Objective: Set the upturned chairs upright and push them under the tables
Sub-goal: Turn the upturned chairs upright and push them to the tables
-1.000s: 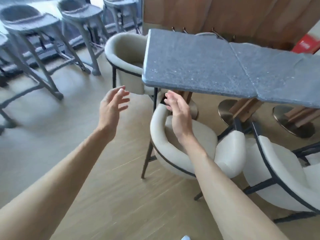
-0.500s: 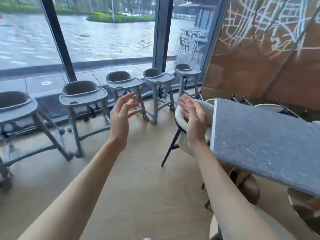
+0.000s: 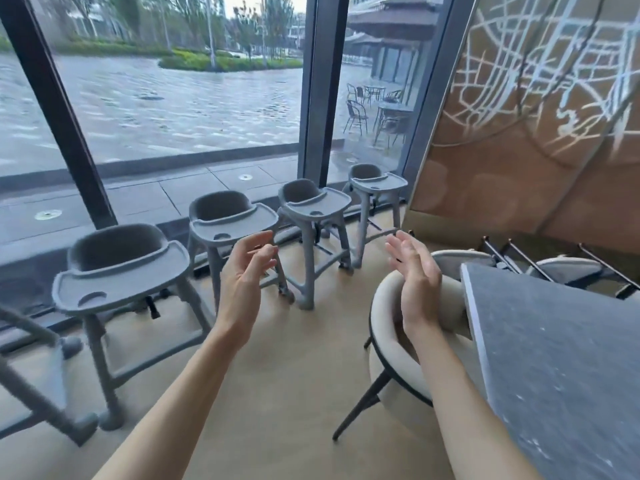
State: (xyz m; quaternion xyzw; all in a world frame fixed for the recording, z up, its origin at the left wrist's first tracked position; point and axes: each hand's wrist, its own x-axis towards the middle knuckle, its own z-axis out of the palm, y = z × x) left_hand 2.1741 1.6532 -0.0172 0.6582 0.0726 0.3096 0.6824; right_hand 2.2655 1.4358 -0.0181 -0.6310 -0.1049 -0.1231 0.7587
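Window (image 3: 173,98) fills the upper left of the frame; a patterned brown wall (image 3: 536,116) fills the upper right. No writing is legible anywhere. Table (image 3: 561,368) occupies the lower right, cut off by the frame edge. Four grey high chairs (image 3: 117,271) line the window, the leftmost blurred. One cream chair (image 3: 388,341) stands upright at centre right, its seat hidden under the table. Upturned chair legs (image 3: 498,252) show behind the table, bodies mostly hidden. Left hand (image 3: 244,282) and right hand (image 3: 417,275) are raised at centre, fingers spread, holding nothing.
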